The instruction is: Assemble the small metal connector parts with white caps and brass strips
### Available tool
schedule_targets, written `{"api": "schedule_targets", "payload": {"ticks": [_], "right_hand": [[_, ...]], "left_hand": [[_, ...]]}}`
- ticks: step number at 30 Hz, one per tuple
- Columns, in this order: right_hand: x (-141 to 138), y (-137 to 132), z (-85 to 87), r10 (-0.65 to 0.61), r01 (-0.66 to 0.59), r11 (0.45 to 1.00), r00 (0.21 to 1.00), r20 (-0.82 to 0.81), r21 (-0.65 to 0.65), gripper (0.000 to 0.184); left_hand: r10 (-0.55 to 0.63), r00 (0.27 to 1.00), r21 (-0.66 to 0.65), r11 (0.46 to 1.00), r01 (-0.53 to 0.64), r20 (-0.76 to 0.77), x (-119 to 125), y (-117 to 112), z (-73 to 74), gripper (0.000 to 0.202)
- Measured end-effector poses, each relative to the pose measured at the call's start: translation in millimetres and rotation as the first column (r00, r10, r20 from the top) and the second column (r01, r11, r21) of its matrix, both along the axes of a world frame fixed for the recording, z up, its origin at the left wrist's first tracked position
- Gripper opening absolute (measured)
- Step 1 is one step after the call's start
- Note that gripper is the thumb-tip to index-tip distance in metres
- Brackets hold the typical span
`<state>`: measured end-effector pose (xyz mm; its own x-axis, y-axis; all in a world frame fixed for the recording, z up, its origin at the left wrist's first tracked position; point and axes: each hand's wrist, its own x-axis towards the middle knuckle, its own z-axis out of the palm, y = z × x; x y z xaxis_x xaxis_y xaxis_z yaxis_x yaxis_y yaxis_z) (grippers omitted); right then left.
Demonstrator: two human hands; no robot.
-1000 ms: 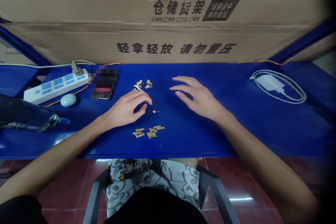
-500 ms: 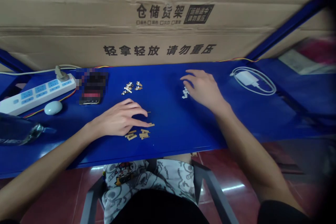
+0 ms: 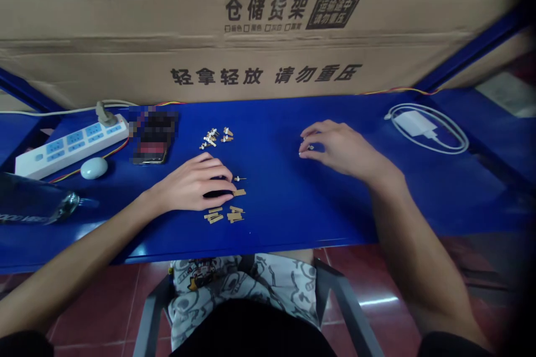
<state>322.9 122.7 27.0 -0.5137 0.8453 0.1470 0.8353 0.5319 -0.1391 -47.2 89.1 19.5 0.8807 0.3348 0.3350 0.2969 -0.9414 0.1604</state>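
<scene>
My left hand (image 3: 196, 183) rests low over the blue tabletop, with thumb and index finger closed on one end of a small flat brass-coloured strip (image 3: 239, 192). Just beyond the index fingertip lies a thin pin with a white bit on it (image 3: 238, 178). More loose brass-coloured strips (image 3: 235, 216) lie below that hand. Farther right, my right hand (image 3: 343, 148) is curled down, thumb and fingers drawn together around small white pieces (image 3: 310, 148), most of them hidden by the fingers. Toward the back sits a cluster of strips with white bits fitted (image 3: 210, 137).
On the left are a power strip (image 3: 71, 145), a phone (image 3: 153, 136), a pale rounded object (image 3: 94, 168) and a clear bottle (image 3: 37, 199). A white charger (image 3: 416, 124) with coiled cable lies to the right. A cardboard wall (image 3: 268, 56) stands behind the blue table (image 3: 268, 234).
My left thumb and index finger have come together on a strip, shifting it slightly left. My right fingers have curled down over the white pieces. The whole view has shifted a little.
</scene>
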Motion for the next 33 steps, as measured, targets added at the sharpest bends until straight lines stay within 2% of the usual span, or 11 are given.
{"api": "schedule_targets", "payload": {"ticks": [4,8,11,13,16,20,23,27,33], "right_hand": [[-20.2,-3.2,-3.8,0.109,-0.109,0.994,0.992,-0.062,-0.003,0.025],[-55.3,-18.3,-7.1,0.246,-0.253,0.967,0.957,-0.152,-0.026,0.024],[-76.2,-30.5,-11.7,0.291,-0.303,0.953,0.93,-0.225,-0.021,0.022],[-83.9,-35.1,-15.4,0.303,-0.332,0.942,0.898,-0.32,-0.04,0.023],[-89.6,-37.3,-18.5,0.329,-0.386,0.922,0.808,-0.489,-0.016,0.019],[-96.9,-39.7,-15.3,0.27,-0.406,0.913,0.692,-0.669,-0.051,0.013],[-101.9,-42.3,-12.1,0.174,-0.372,0.922,0.64,-0.748,-0.104,0.012],[-103.4,-42.2,-12.3,0.054,-0.296,0.94,0.614,-0.787,-0.167,0.017],[-102.9,-39.7,-16.8,-0.036,-0.328,0.902,0.589,-0.807,-0.279,0.017]], "left_hand": [[-0.003,1.0,-0.036,0.999,0.003,0.004,0.8,2.3,-3.8,0.019],[0.025,1.0,-0.047,0.999,-0.026,-0.009,-0.3,3.9,-3.8,0.021],[0.049,0.999,-0.058,0.997,-0.05,-0.025,-1.1,3.5,-3.7,0.023],[0.061,0.998,-0.088,0.994,-0.062,-0.017,-0.7,2.6,-4.7,0.024],[0.084,0.996,-0.135,0.988,-0.078,0.04,1.2,1.2,-7.2,0.024],[0.145,0.983,-0.156,0.98,-0.127,0.112,3.4,0.3,-9.0,0.021],[0.213,0.961,-0.152,0.971,-0.187,0.176,4.9,-0.5,-7.9,0.02],[0.24,0.936,-0.165,0.965,-0.202,0.259,8.6,-3.1,-6.0,0.02],[0.277,0.891,-0.172,0.958,-0.228,0.359,14.2,-7.7,-6.9,0.014]]}}
